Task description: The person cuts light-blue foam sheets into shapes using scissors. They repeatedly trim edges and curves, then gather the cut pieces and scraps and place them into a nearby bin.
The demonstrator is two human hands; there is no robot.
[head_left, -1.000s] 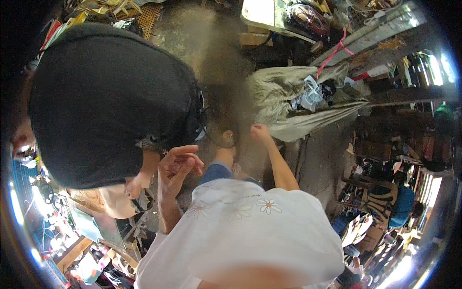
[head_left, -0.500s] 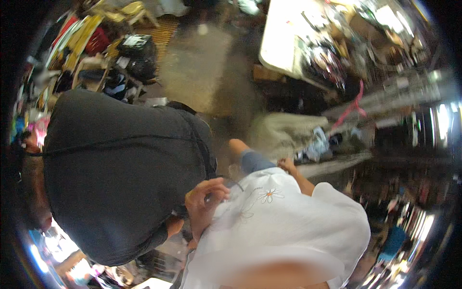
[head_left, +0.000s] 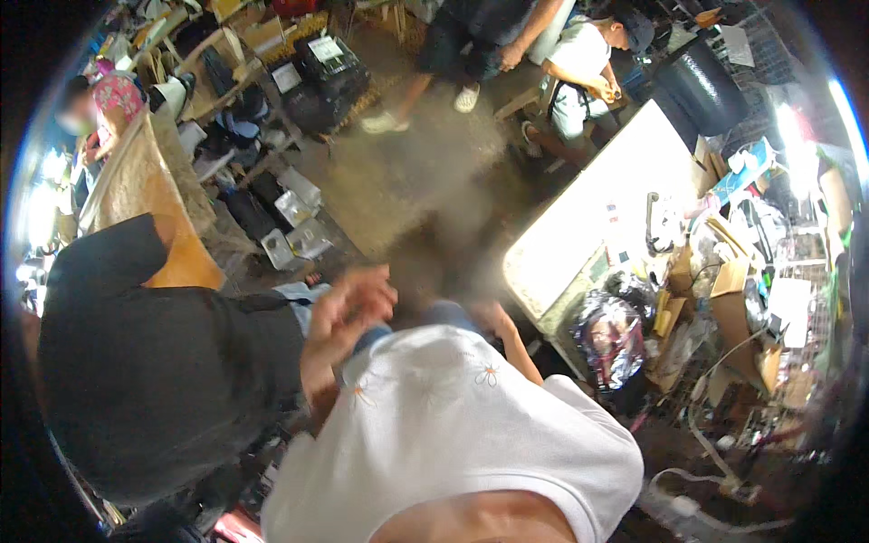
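My left hand (head_left: 348, 308) is raised in front of my white shirt (head_left: 434, 398), beside a person in dark clothing (head_left: 226, 353). Its fingers are loosely bent and apart, with nothing seen between them. Low at my side, near the corner of the white table (head_left: 579, 217), hangs my right hand (head_left: 489, 319). Blur and my shirt hide its fingers. I cannot make out anything in it.
Clear plastic-wrapped goods (head_left: 611, 335) and cardboard pieces (head_left: 729, 271) crowd the table's right side. At the back, one person sits in a white top (head_left: 579, 54) and another stands in dark shorts (head_left: 471, 45). Black bundles (head_left: 317, 81) line the left; a cable (head_left: 706, 434) trails at lower right.
My view has shifted forward; the white table stands closer on the right. Two people at the back have come into view. My left hand has moved slightly up and left.
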